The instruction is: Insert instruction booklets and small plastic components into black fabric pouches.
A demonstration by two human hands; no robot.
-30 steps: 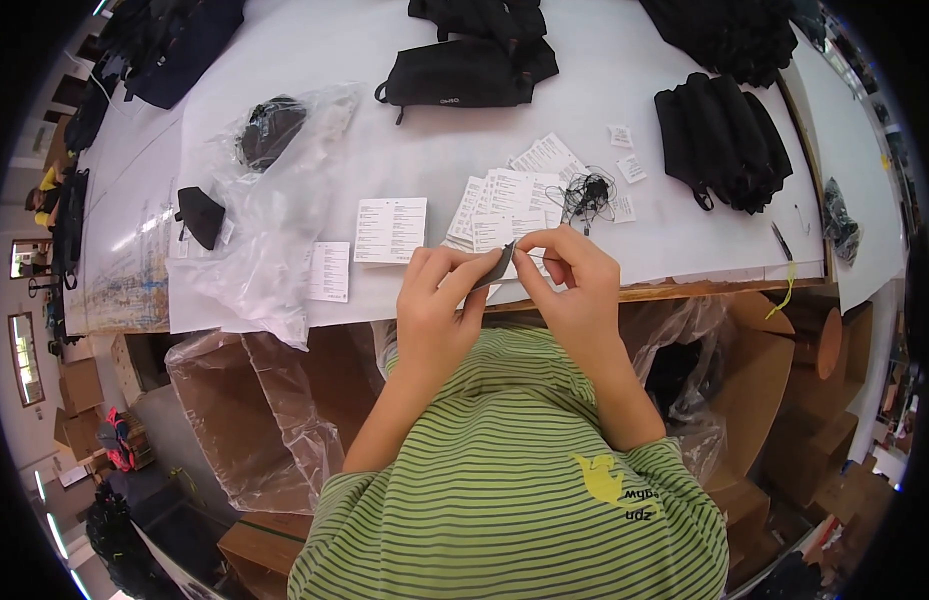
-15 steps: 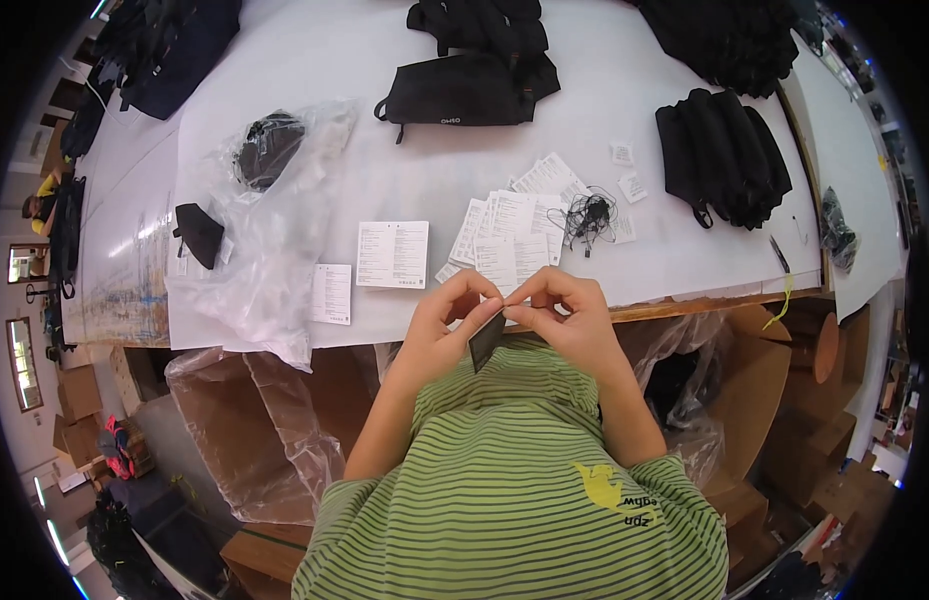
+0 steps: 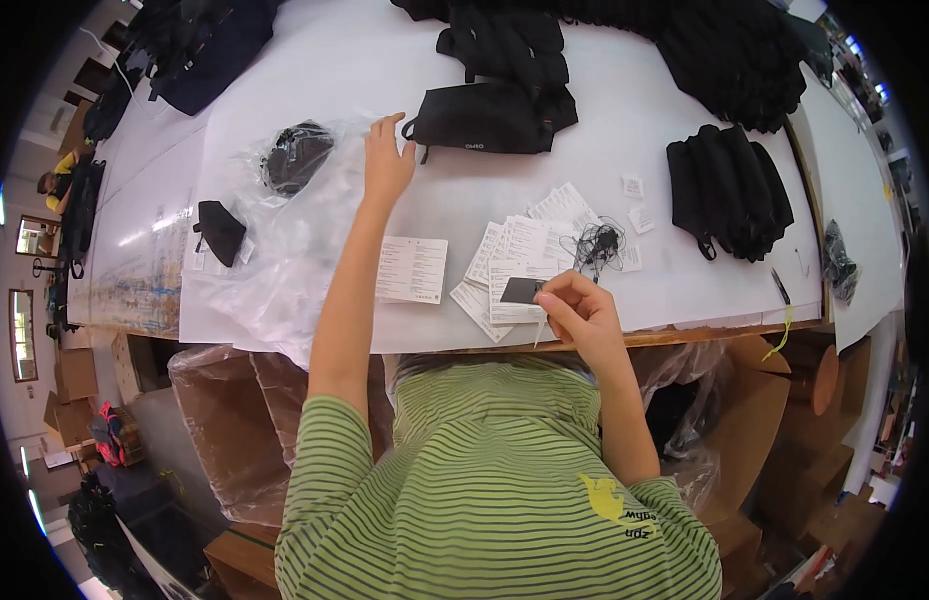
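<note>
Tag: black, over the near part of the white cards on the bench.
Right hand: fingers pinch the tag.
Left hand: fingers a bit apart and bare, just left of the black pouch.
String: black tangle, right of the cards.

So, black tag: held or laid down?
Held: the right hand pinches the black tag by its right end, over the white cards. Cannot tell if it touches them.
</note>
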